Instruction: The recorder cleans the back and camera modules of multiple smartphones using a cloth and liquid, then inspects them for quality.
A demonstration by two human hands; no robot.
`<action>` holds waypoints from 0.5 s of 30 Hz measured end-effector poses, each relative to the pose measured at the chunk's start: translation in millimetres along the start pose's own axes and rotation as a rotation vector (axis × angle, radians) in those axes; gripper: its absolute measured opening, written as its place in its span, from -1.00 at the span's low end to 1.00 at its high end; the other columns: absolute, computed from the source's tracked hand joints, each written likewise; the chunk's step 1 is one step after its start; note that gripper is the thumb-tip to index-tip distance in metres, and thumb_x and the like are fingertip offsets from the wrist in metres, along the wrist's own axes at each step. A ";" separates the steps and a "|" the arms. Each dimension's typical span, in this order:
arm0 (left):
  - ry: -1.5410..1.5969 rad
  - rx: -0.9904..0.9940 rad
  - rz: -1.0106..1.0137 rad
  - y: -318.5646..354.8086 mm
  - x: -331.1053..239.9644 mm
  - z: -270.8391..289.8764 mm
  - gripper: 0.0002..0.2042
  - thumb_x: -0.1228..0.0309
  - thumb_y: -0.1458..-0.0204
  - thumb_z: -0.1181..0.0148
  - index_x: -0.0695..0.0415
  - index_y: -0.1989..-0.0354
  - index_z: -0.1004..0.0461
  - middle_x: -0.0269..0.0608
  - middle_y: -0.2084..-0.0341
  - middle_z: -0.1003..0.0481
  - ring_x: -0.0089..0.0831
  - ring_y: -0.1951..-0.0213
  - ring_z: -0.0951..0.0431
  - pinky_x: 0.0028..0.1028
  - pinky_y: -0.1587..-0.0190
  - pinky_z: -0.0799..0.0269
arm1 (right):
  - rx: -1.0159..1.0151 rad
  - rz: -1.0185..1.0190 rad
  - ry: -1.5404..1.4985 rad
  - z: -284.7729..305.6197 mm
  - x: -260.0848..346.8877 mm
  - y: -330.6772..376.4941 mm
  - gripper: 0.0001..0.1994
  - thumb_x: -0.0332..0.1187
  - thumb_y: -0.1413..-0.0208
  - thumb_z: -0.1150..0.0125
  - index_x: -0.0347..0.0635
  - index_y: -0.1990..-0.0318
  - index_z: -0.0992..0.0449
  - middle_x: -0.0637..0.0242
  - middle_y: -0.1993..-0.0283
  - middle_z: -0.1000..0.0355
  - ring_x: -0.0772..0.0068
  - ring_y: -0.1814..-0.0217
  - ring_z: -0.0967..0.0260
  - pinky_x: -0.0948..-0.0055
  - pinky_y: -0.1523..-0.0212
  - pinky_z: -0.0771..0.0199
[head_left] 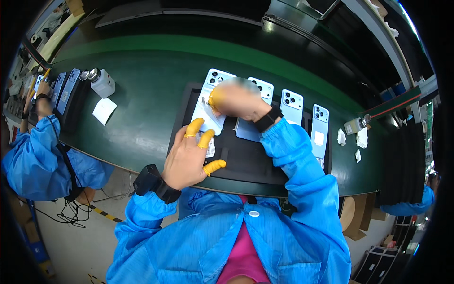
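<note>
- The leftmost phone (201,103), pale blue, lies toward the left edge of the black tray (253,165), lens end toward the tray's far edge; its middle and right side are partly hidden by a hand.
- That is the right hand (240,102), arched over the phone, so smeared (its fingers melt together from where I stand) that I cannot tell how far they are open or whether they grip anything. One yellow finger cot (212,99) shows on its left side.
- Something whitish and wrinkled crosses the phone below that hand; I cannot make out what.
- The left hand (184,158) is palm down by the phone's end nearest the tray's near edge, its yellow-capped fingers and thumb spread apart, with nothing visibly held. Whether the fingertips touch the phone, I cannot tell.
- A white printed label (210,148) is half covered by those fingers.
- The second phone (265,90) is cut across by the right hand and wrist.
- The third phone (292,105) loses its lower end behind the blue sleeve (295,151).
- The fourth phone (320,124), near the tray's right edge, shows nearly whole.
- At the left end of the green worktop (142,132), a co-worker's hand (44,90) is small and warped.
</note>
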State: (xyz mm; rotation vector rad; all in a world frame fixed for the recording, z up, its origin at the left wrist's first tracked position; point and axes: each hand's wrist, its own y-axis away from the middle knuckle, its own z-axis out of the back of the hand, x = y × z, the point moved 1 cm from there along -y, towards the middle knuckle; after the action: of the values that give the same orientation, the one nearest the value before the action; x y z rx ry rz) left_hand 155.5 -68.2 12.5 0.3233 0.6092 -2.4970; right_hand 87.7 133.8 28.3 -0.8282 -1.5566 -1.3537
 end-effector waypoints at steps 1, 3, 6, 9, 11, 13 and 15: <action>-0.028 0.018 0.109 0.8 -0.4 -2.1 -0.36 0.00 0.09 -0.26 0.18 -0.10 -0.36 0.04 -0.11 -0.30 0.07 -0.07 -0.34 -0.06 -0.15 -0.20 | -0.023 -0.009 -0.055 -0.8 2.2 0.0 -0.85 -0.46 -0.14 -0.02 -0.39 0.26 -0.45 0.21 0.27 -0.38 0.46 0.31 -0.37 0.47 0.26 -0.50; -0.086 0.020 0.061 1.3 0.6 -5.3 -0.29 -0.12 0.09 -0.19 0.19 -0.13 -0.31 0.07 -0.13 -0.29 0.03 -0.05 -0.35 -0.05 -0.15 -0.17 | -0.101 -0.027 -0.430 6.1 4.0 3.0 -0.87 -0.46 -0.14 -0.01 -0.36 0.28 -0.45 0.20 0.27 -0.38 0.42 0.28 -0.37 0.41 0.21 -0.50; -0.065 -0.028 0.024 -3.1 -1.0 -7.6 -0.24 -0.16 0.07 -0.13 0.21 -0.17 -0.28 0.08 -0.12 -0.31 -0.03 -0.05 -0.37 -0.06 -0.17 -0.13 | -0.249 0.131 -0.579 28.7 -1.1 6.4 -0.86 -0.40 -0.16 -0.04 -0.31 0.26 -0.43 0.20 0.26 -0.39 0.40 0.25 -0.38 0.42 0.26 -0.46; -0.104 -0.035 0.010 -4.0 -2.4 -8.8 -0.21 -0.17 0.07 -0.13 0.21 -0.21 -0.26 0.10 -0.10 -0.32 -0.07 -0.05 -0.39 -0.07 -0.18 -0.13 | -0.288 0.372 -0.406 64.3 9.1 51.4 -0.86 -0.36 -0.17 -0.06 -0.25 0.28 -0.47 0.25 0.32 -0.42 0.42 0.31 -0.39 0.43 0.33 -0.41; -0.188 -0.011 0.041 -5.7 -7.8 -12.1 -0.20 -0.16 0.08 -0.13 0.23 -0.21 -0.27 0.12 -0.08 -0.34 -0.05 -0.06 -0.39 -0.10 -0.21 -0.12 | -0.141 0.613 -0.693 109.4 17.5 102.1 -0.81 -0.28 -0.19 -0.10 -0.22 0.28 -0.50 0.25 0.30 -0.48 0.42 0.26 -0.43 0.39 0.24 -0.44; -0.226 0.043 0.062 -7.9 -13.7 -11.7 -0.25 -0.11 0.08 -0.19 0.26 -0.16 -0.32 0.13 -0.04 -0.36 -0.05 -0.05 -0.40 -0.12 -0.22 -0.12 | -0.353 0.852 -0.751 174.9 13.3 179.2 -0.79 -0.27 -0.20 -0.07 -0.22 0.22 -0.51 0.23 0.21 -0.49 0.38 0.19 -0.44 0.39 0.10 -0.45; -0.214 0.048 0.109 -15.7 -20.2 -10.2 -0.28 -0.05 0.10 -0.25 0.28 -0.13 -0.35 0.14 0.00 -0.38 -0.06 -0.04 -0.41 -0.14 -0.22 -0.12 | -0.342 1.044 -0.573 194.9 10.7 297.5 -0.73 -0.27 -0.19 -0.04 -0.32 0.14 -0.49 0.13 0.10 -0.47 0.25 0.00 -0.40 0.25 -0.13 -0.34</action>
State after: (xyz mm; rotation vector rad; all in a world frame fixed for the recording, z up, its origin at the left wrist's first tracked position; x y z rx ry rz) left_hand 164.4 -42.4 16.2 0.1017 0.4335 -2.4036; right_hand 314.8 378.1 151.7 -2.0097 -0.9569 -0.6020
